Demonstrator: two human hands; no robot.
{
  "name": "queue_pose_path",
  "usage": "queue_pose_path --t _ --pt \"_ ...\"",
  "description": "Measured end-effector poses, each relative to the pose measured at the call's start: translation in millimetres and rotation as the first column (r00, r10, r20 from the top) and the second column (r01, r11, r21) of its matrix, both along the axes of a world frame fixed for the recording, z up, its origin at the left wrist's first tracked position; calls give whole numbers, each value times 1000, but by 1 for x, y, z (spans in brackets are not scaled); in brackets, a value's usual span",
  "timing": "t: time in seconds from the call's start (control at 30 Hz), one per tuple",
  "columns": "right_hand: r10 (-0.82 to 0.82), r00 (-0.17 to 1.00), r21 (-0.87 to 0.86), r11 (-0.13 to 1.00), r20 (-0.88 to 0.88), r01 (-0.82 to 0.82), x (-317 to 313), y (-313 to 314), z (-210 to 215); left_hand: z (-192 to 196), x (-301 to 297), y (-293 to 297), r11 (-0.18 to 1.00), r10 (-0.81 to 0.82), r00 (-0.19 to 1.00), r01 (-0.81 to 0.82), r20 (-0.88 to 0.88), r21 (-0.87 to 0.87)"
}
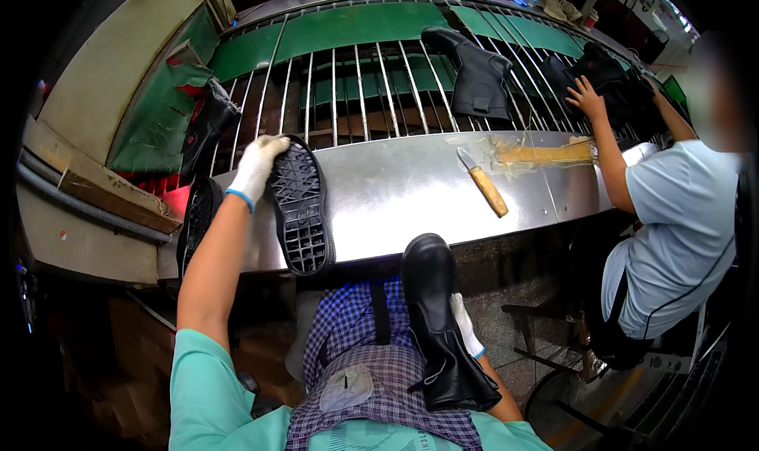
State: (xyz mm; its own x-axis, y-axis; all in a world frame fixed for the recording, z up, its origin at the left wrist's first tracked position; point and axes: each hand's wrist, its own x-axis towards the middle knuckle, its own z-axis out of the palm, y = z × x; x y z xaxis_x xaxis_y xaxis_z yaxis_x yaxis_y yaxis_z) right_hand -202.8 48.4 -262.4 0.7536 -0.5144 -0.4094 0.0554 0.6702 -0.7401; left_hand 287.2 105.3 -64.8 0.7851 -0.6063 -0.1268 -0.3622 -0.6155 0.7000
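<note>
Your steel bench curves across in front of you, its near edge running just above your lap. Most of its surface lies bare between the upturned boot on your left and the wooden-handled knife to the right, with a smear of yellow glue past the knife. Behind the bench a rack of metal bars carries another black boot.

Your left hand, in a white glove, reaches up with the arm nearly straight and grips the toe end of the upturned boot, whose ridged sole faces you and whose heel hangs over the bench's near edge. Your right hand, also gloved, sits low at your lap against the side of a second black boot standing toe-up on your checked apron; that boot hides most of the hand, so you cannot tell how tightly it is closed.

At the right, another person's hand rests on dark boots at the rack; the far corners are too dim to read.
</note>
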Motion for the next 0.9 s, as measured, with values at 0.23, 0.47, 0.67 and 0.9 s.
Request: queue_pose_path --t 0.23,0.47,0.67,0.9 --pt "-41 997 169 985 65 29 17 -10 9 77 -56 20 597 -765 292 -12 -574 -802" --pt "15 999 166 986 42 -21 13 6 15 30 -142 35 514 -814 432 228 -388 -827" --pt "29 999 160 987 -13 -27 -15 26 24 -56 -179 29 600 -778 382 213 -500 -771" --pt "49 998 173 984 -48 -40 -40 41 44 -57 -191 13 649 -737 453 265 -502 -713"
